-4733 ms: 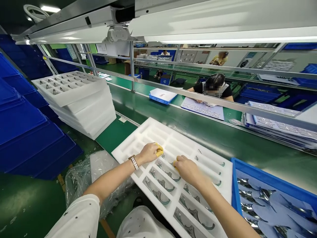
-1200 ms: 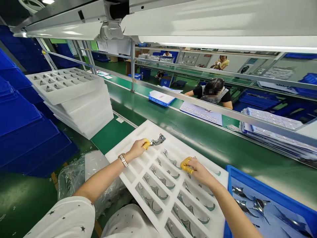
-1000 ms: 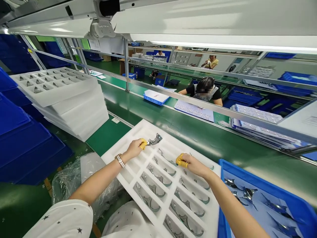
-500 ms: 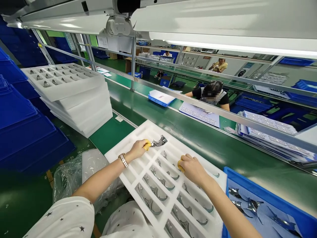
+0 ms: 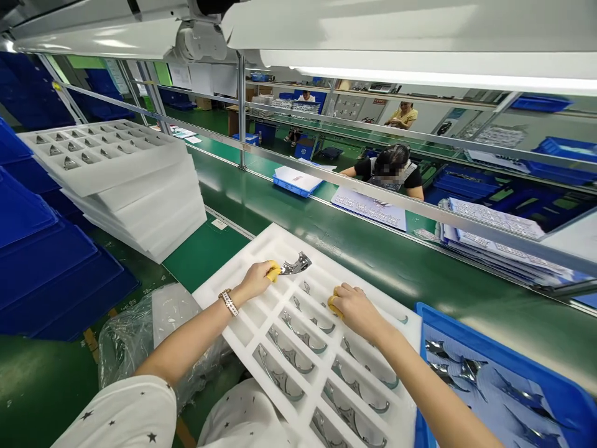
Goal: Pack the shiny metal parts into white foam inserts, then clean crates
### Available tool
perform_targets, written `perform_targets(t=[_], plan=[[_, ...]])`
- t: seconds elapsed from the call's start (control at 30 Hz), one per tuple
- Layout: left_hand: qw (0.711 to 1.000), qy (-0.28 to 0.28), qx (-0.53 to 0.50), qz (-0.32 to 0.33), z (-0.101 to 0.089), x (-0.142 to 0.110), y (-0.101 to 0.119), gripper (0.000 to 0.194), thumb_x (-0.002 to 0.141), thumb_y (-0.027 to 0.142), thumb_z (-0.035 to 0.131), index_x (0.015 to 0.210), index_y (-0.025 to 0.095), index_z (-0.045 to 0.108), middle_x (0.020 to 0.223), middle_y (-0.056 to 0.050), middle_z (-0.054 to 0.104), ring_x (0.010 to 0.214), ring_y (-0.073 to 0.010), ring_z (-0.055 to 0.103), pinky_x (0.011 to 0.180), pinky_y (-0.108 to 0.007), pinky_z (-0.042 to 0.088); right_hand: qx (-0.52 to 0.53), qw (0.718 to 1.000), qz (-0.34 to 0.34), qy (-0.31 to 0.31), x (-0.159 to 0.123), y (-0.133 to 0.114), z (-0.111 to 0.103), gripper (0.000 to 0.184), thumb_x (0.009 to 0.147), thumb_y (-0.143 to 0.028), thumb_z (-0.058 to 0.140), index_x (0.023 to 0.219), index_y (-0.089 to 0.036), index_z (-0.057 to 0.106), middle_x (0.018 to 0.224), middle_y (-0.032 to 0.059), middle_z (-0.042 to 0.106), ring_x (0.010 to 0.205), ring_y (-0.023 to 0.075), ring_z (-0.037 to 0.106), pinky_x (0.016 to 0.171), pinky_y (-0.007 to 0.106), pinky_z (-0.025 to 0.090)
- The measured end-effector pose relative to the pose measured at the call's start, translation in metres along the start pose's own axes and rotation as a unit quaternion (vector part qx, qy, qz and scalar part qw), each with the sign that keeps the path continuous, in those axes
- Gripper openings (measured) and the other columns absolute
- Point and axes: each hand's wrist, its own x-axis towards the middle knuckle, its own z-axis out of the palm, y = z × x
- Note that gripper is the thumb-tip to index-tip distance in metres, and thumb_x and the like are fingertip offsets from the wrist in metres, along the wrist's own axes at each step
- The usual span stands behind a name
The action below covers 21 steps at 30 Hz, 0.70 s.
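Note:
My left hand [image 5: 257, 281], with yellow covers on its fingertips, is closed on one end of a shiny curved metal part [image 5: 297, 265]. That part is held over the upper slots of a white foam tray [image 5: 273, 231]. Over the tray's right-hand column is my right hand [image 5: 355, 308], its yellow-covered fingers pinched together close to a slot. Whatever lies between those fingers is hidden. Several similar curved metal parts [image 5: 290, 356] rest in the tray's nearer slots, while a few upper left slots hold nothing.
A blue bin [image 5: 431, 311] with more shiny metal parts stands right of the tray. Stacked foam trays [image 5: 153, 193] rise at the left, beside blue crates [image 5: 41, 249]. Across the green bench [image 5: 373, 261], a co-worker [image 5: 394, 168] sits behind a metal rail [image 5: 298, 140].
The whole view has shifted slightly, so the scene sits a little farther left. Both hands keep nearly the same places over the tray, and the metal part is still in my left hand.

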Motion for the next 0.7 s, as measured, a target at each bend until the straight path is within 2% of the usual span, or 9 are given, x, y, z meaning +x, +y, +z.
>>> perform_targets(t=[0.07, 0.13, 0.2, 0.23, 0.3, 0.4, 0.53, 0.6, 0.7], plan=[[1.0, -0.005, 0.007, 0.014, -0.004, -0.001, 0.006, 0.018, 0.089, 0.025, 0.045, 0.079, 0.02, 0.059, 0.073, 0.001, 0.063, 0.069, -0.0147, 0.057, 0.067, -0.026, 0.044, 0.049, 0.996, 0.003, 0.075, -0.012, 0.016, -0.007, 0.032, 0.095, -0.015, 0.042, 0.089, -0.02, 0.073, 0.086, 0.0106, 0.065, 0.085, 0.0224, 0.055, 0.073, 0.034, 0.041], [0.997, -0.021, 0.055, 0.047, -0.007, -0.002, 0.018, 0.019, 0.09, 0.023, 0.044, 0.076, 0.02, 0.057, 0.072, 0.0, 0.061, 0.067, -0.0145, 0.054, 0.065, -0.026, 0.041, 0.089, 0.98, 0.021, 0.177, -0.027, 0.027, -0.019, 0.034, 0.1, -0.028, 0.04, 0.105, -0.021, 0.073, 0.093, 0.0121, 0.066, 0.088, 0.0241, 0.056, 0.076, 0.036, 0.046], [0.987, -0.044, 0.125, 0.095, -0.007, 0.0, 0.035, 0.022, 0.091, 0.022, 0.043, 0.072, 0.02, 0.055, 0.071, 0.0, 0.058, 0.064, -0.0143, 0.05, 0.064, -0.027, 0.038, 0.095, 0.964, 0.028, 0.249, -0.038, 0.028, -0.033, 0.036, 0.101, -0.033, 0.039, 0.115, -0.02, 0.07, 0.103, 0.0134, 0.067, 0.092, 0.0253, 0.057, 0.078, 0.038, 0.048], [0.979, -0.055, 0.155, 0.118, -0.006, 0.003, 0.044, 0.023, 0.091, 0.021, 0.043, 0.07, 0.02, 0.053, 0.07, 0.0, 0.056, 0.062, -0.0143, 0.048, 0.063, -0.028, 0.036, 0.088, 0.961, 0.018, 0.263, -0.041, 0.024, -0.039, 0.036, 0.101, -0.033, 0.04, 0.118, -0.02, 0.068, 0.108, 0.0138, 0.067, 0.093, 0.0255, 0.056, 0.079, 0.039, 0.048], [0.968, -0.077, 0.188, 0.149, 0.001, 0.011, 0.063, 0.025, 0.091, 0.02, 0.044, 0.067, 0.02, 0.05, 0.067, 0.0, 0.054, 0.06, -0.0142, 0.044, 0.061, -0.028, 0.033, 0.062, 0.965, -0.016, 0.255, -0.043, 0.01, -0.046, 0.034, 0.1, -0.032, 0.042, 0.121, -0.02, 0.067, 0.115, 0.0142, 0.066, 0.094, 0.0256, 0.055, 0.08, 0.04, 0.047], [0.958, -0.119, 0.206, 0.158, 0.013, 0.027, 0.084, 0.026, 0.089, 0.017, 0.046, 0.063, 0.02, 0.047, 0.062, 0.001, 0.05, 0.056, -0.0136, 0.041, 0.058, -0.029, 0.03, -0.012, 0.976, -0.025, 0.216, -0.04, -0.007, -0.043, 0.029, 0.099, -0.021, 0.042, 0.108, -0.019, 0.07, 0.111, 0.0141, 0.067, 0.091, 0.0257, 0.052, 0.075, 0.04, 0.042], [0.957, -0.173, 0.188, 0.14, 0.027, 0.048, 0.096, 0.025, 0.089, 0.019, 0.046, 0.064, 0.02, 0.051, 0.061, 0.001, 0.054, 0.056, -0.0139, 0.046, 0.057, -0.028, 0.031, -0.059, 0.983, 0.016, 0.175, -0.04, 0.001, -0.025, 0.034, 0.094, -0.008, 0.039, 0.088, -0.018, 0.07, 0.093, 0.0133, 0.067, 0.088, 0.026, 0.049, 0.07, 0.039, 0.035], [0.969, -0.148, 0.157, 0.121, 0.031, 0.057, 0.095, 0.027, 0.091, 0.025, 0.046, 0.067, 0.02, 0.056, 0.067, 0.0, 0.059, 0.06, -0.015, 0.051, 0.059, -0.028, 0.034, -0.011, 0.982, 0.027, 0.186, -0.041, 0.015, -0.014, 0.033, 0.096, -0.011, 0.04, 0.091, -0.019, 0.072, 0.096, 0.0132, 0.067, 0.09, 0.0259, 0.049, 0.072, 0.039, 0.037], [0.987, -0.087, 0.11, 0.08, 0.036, 0.067, 0.082, 0.028, 0.092, 0.031, 0.045, 0.075, 0.019, 0.064, 0.073, -0.001, 0.065, 0.067, -0.0166, 0.057, 0.064, -0.028, 0.041, 0.126, 0.965, 0.046, 0.226, -0.039, 0.033, 0.003, 0.029, 0.097, -0.024, 0.045, 0.093, -0.021, 0.073, 0.106, 0.0125, 0.065, 0.095, 0.0253, 0.052, 0.08, 0.04, 0.043]])
